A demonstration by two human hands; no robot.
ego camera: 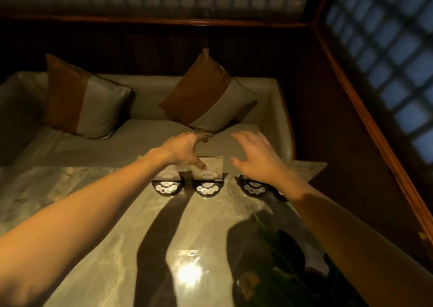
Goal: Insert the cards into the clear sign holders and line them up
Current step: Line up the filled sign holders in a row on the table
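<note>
**Hands over a nearly straight row**

Both hands hover at the far edge of the tabletop (98, 213), over the three sign holders. As I judge it, the inserting is done or nearly so, and what is left is squaring the row. My left hand (185, 149) is spread open, gripping nothing; its thumb seems to touch the face of the middle holder, while the palm hides much of the left holder (166, 186). That one shows its dark half-round base and part of a card. The middle holder (208, 177) stands upright with a card (212, 166) plainly inside. The right holder (253, 187) sits a little turned out of line; my right hand (257, 159) covers its top, fingers splayed and loose, so I cannot tell whether it has a card or whether I touch it.
</note>
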